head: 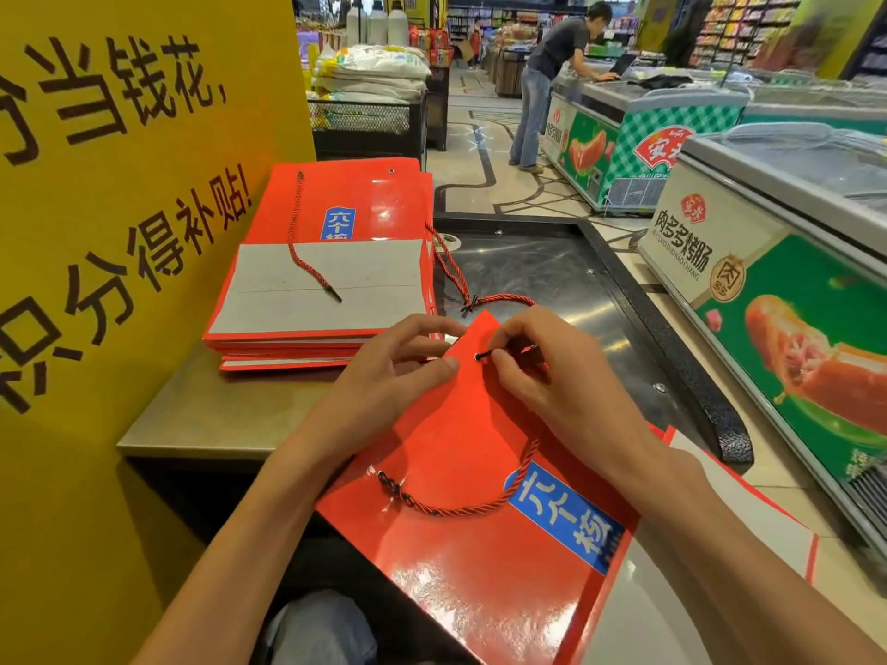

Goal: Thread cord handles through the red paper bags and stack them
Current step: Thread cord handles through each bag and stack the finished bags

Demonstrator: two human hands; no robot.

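A flat red paper bag point(480, 559) with a blue label lies across my lap and the counter edge. My left hand point(398, 371) pinches its top corner beside an eyelet. My right hand point(533, 371) pinches the black tip of a red-and-black cord point(485, 506) at that eyelet. The cord's other end is knotted at the bag's second eyelet. A stack of red bags point(331, 261) lies further back on the left, with a loose cord point(297, 228) hanging from its top bag. More cords point(461, 280) trail off the stack's right side.
A steel counter point(211, 415) carries the stack; a dark checkout surface point(552, 280) with a raised black rim lies to the right. A yellow sign wall point(120, 184) stands left. Freezer chests point(792, 232) line the right aisle, where a person point(552, 74) leans over one.
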